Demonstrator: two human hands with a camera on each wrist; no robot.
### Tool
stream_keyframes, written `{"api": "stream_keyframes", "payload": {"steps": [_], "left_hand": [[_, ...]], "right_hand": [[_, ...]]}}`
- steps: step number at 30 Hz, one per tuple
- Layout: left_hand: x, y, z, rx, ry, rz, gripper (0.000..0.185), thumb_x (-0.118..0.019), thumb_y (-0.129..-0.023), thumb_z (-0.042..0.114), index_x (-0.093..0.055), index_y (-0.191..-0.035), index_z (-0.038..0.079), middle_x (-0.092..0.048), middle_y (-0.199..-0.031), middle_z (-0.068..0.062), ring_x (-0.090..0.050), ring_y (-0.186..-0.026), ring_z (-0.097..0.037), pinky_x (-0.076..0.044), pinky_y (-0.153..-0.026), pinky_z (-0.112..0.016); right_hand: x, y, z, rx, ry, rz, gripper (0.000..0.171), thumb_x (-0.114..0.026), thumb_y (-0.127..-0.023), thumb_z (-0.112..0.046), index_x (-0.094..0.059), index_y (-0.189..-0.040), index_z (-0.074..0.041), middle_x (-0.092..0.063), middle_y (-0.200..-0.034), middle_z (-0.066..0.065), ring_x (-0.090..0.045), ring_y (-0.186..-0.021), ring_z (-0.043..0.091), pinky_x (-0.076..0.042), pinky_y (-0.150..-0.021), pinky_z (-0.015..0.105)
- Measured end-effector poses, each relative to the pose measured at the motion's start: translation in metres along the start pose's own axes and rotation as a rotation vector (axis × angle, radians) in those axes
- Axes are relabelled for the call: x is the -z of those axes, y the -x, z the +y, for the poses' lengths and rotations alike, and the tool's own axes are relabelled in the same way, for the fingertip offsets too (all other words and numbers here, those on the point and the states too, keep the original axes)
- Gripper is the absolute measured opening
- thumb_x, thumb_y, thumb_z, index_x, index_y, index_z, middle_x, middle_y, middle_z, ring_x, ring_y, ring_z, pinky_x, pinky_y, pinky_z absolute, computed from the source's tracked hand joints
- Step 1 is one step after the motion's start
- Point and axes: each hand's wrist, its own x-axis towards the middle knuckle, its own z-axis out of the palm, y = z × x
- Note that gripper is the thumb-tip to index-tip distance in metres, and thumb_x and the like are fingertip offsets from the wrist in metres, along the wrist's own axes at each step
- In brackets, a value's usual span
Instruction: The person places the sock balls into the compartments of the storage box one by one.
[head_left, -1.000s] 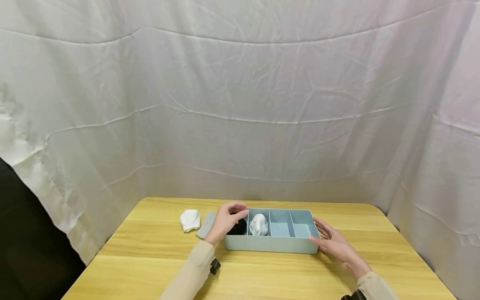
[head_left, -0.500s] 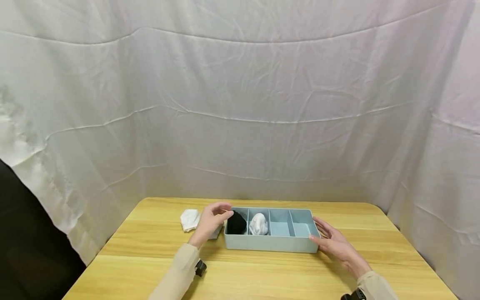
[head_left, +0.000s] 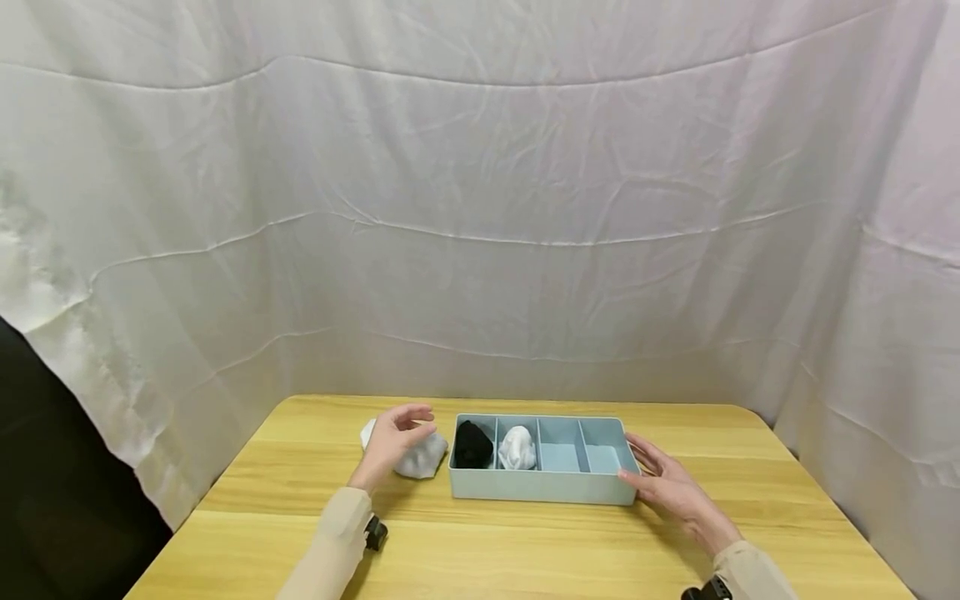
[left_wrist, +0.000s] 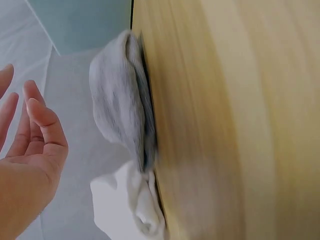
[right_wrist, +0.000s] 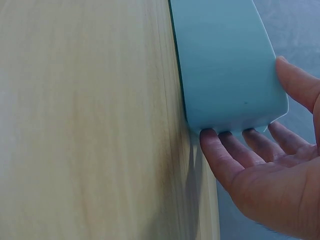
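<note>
**Left hand over the loose socks, right hand against the organiser**

The left hand (head_left: 392,439) hovers with fingers loosely spread and relaxed, gripping nothing, just above a soft grey rolled sock (head_left: 422,458) that lies on the table just beside the left end of the organiser. In the left wrist view the same hand (left_wrist: 27,155) is open-palmed, close to the grey sock (left_wrist: 120,112), whose knit looks fuzzy and whose shape is a rounded, folded bundle. A white sock (left_wrist: 131,207), crumpled and lumpy, touches it; in the head view the white sock (head_left: 369,435) peeks out behind the hand.

The right hand (head_left: 663,482) lies flat with straight fingers against the right end of the organiser (head_left: 540,490). In the right wrist view its fingertips (right_wrist: 215,145) touch the short end wall of the organiser (right_wrist: 225,65), thumb up beside the corner.

The organiser is a smooth, pale blue plastic tray, rectangular with rounded corners, split into four compartments. The leftmost holds one black balled sock (head_left: 472,446); the next holds one white balled sock (head_left: 517,449). That makes four socks: two inside, two outside.

The table (head_left: 525,550) is light wood with a straight grain and rounded corners. Wrinkled white cloth (head_left: 480,208) hangs behind and to both sides.
</note>
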Motion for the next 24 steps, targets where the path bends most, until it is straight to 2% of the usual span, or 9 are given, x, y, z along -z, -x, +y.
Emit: {"api": "stream_keyframes", "payload": {"steps": [5,8,14,17,21,24], "left_hand": [[0.009,0.0,-0.002,0.031,-0.022,0.03,0.035,-0.077,-0.085,0.012,-0.069,-0.119,0.006,-0.07,-0.112,-0.019,-0.065,-0.09,-0.014,-0.051,-0.07,-0.023],[0.015,-0.001,-0.003,0.059,-0.031,0.057,0.037,-0.077,-0.085,0.014,-0.068,-0.121,0.007,-0.069,-0.115,-0.02,-0.062,-0.09,-0.012,-0.051,-0.07,-0.025],[0.033,-0.005,-0.007,0.055,-0.011,0.084,0.042,-0.076,-0.085,0.012,-0.065,-0.125,0.003,-0.066,-0.123,-0.021,-0.062,-0.097,-0.007,-0.053,-0.082,-0.019],[0.043,-0.005,-0.01,0.057,0.013,0.104,0.044,-0.076,-0.084,0.007,-0.064,-0.126,0.0,-0.064,-0.125,-0.022,-0.066,-0.101,-0.011,-0.053,-0.084,-0.018],[0.053,-0.006,-0.014,0.065,0.001,0.124,0.045,-0.075,-0.085,0.006,-0.062,-0.128,0.0,-0.062,-0.129,-0.022,-0.063,-0.116,-0.027,-0.052,-0.095,-0.027],[0.059,-0.006,-0.015,0.079,-0.046,0.142,0.045,-0.074,-0.087,0.008,-0.062,-0.129,0.0,-0.059,-0.135,-0.021,-0.052,-0.129,-0.032,-0.041,-0.109,-0.038]], "right_hand": [[-0.001,0.001,0.0,-0.004,0.003,0.002,0.08,-0.065,-0.095,-0.016,-0.016,-0.157,-0.01,-0.008,-0.162,0.024,-0.012,-0.147,0.046,-0.031,-0.111,0.059],[-0.001,0.0,0.0,-0.004,0.0,-0.001,0.08,-0.065,-0.095,-0.016,-0.016,-0.158,-0.01,-0.007,-0.162,0.024,-0.012,-0.147,0.046,-0.03,-0.111,0.06],[-0.001,-0.001,0.0,-0.005,0.0,-0.002,0.08,-0.066,-0.094,-0.017,-0.017,-0.158,-0.011,-0.008,-0.162,0.024,-0.012,-0.147,0.045,-0.03,-0.111,0.061],[-0.001,-0.001,0.0,-0.006,0.001,-0.005,0.08,-0.065,-0.095,-0.017,-0.016,-0.158,-0.011,-0.007,-0.162,0.024,-0.011,-0.147,0.046,-0.03,-0.111,0.061],[0.0,-0.001,0.0,-0.009,-0.002,-0.006,0.08,-0.065,-0.095,-0.016,-0.016,-0.158,-0.011,-0.007,-0.162,0.024,-0.011,-0.147,0.046,-0.029,-0.111,0.062],[0.0,-0.001,0.0,-0.011,-0.003,-0.004,0.08,-0.065,-0.095,-0.016,-0.016,-0.158,-0.011,-0.007,-0.163,0.024,-0.011,-0.147,0.046,-0.028,-0.111,0.062]]}}
